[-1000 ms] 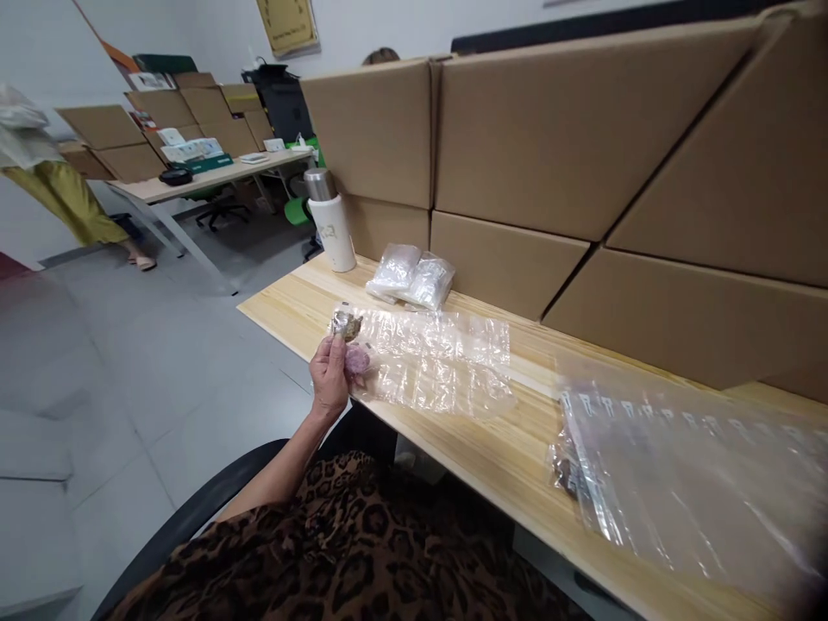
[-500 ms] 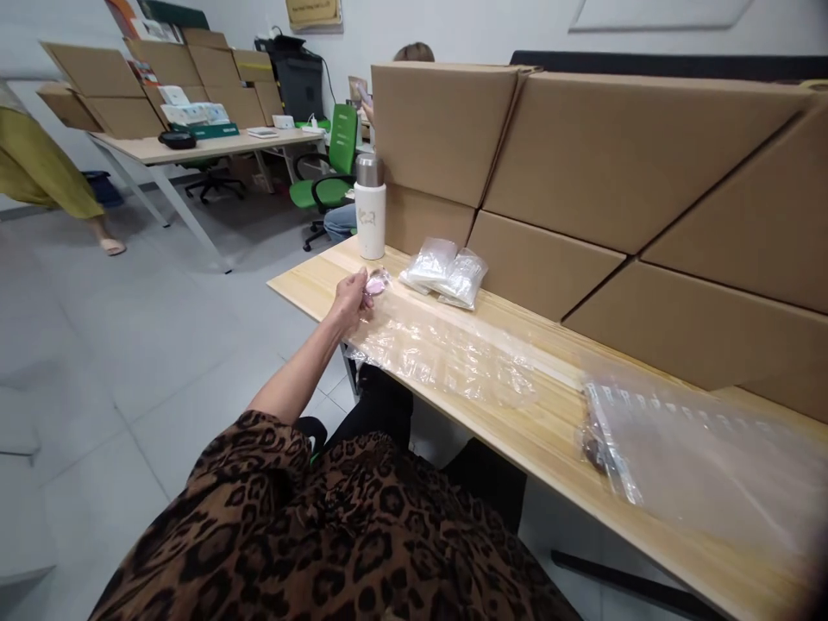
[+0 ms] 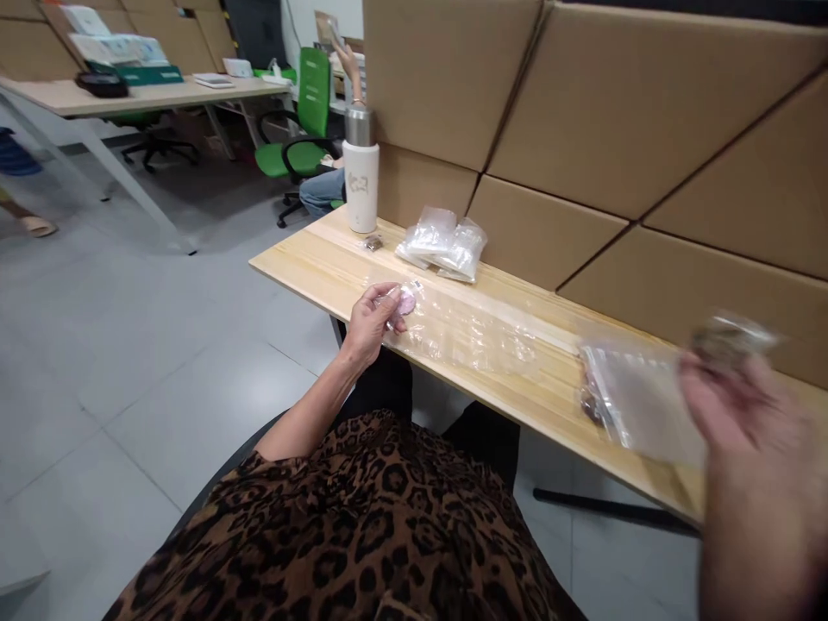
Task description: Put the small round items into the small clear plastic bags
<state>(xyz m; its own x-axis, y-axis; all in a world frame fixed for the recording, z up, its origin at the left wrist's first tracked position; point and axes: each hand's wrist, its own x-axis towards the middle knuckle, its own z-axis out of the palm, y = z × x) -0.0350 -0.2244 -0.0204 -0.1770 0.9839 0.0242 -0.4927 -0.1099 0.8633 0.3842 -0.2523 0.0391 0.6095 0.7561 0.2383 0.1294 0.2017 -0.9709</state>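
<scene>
My left hand (image 3: 370, 328) is closed on a small clear packet with a lilac round piece (image 3: 406, 301) inside, above the near edge of the table. Crinkled clear plastic packaging (image 3: 469, 332) lies flat just right of it. At the right, my right hand (image 3: 743, 405), smeared by motion, grips a small clear packet with something dark brown (image 3: 728, 341) in it. Below and left of that hand lies a stack of clear plastic bags (image 3: 637, 401), with a dark reddish-brown item (image 3: 590, 404) at its left edge. Another small packet with a brownish piece (image 3: 373, 243) rests near the bottle.
A white bottle with a steel cap (image 3: 361, 172) stands at the table's far left end. Several filled clear bags (image 3: 443, 244) lie against the stacked cardboard boxes (image 3: 569, 112). Behind the bottle, a person's raised hand (image 3: 349, 60) shows near a green chair (image 3: 314, 95).
My right hand has come into view at the right with a packet. My left hand has moved slightly right with the lilac piece. A small brownish packet now shows near the bottle.
</scene>
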